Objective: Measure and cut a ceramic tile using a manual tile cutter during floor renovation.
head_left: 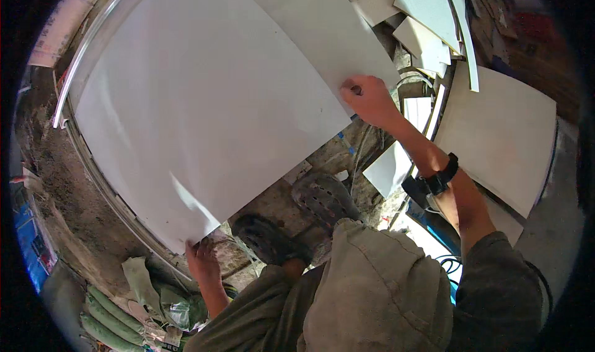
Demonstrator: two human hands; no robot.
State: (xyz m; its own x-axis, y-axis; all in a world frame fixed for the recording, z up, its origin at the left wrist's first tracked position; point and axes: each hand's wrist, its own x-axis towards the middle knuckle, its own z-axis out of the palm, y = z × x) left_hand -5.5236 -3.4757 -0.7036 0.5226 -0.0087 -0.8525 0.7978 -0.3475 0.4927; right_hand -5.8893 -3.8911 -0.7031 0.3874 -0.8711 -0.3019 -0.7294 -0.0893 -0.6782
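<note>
A large white panel (211,110) lies flat in front of me, its near edge running diagonally above my feet. My left hand (204,266) is at the panel's near left corner, fingers curled at its edge. By the panel's right edge, near the right corner, my right hand (372,101) is closed, thumb and forefinger bent round to meet. A dark spot shows between those fingers; what they hold, if anything, I cannot make out. Beneath and beyond the white panel, a second pale panel (310,17) sticks out on the right.
Pale board offcuts (427,17) pile up at the far right, near a larger beige board (502,129). A curved white strip (77,60) borders the far left. Dark clogs (263,237) are on my feet. Green rolled bundles (111,318) lie at the lower left.
</note>
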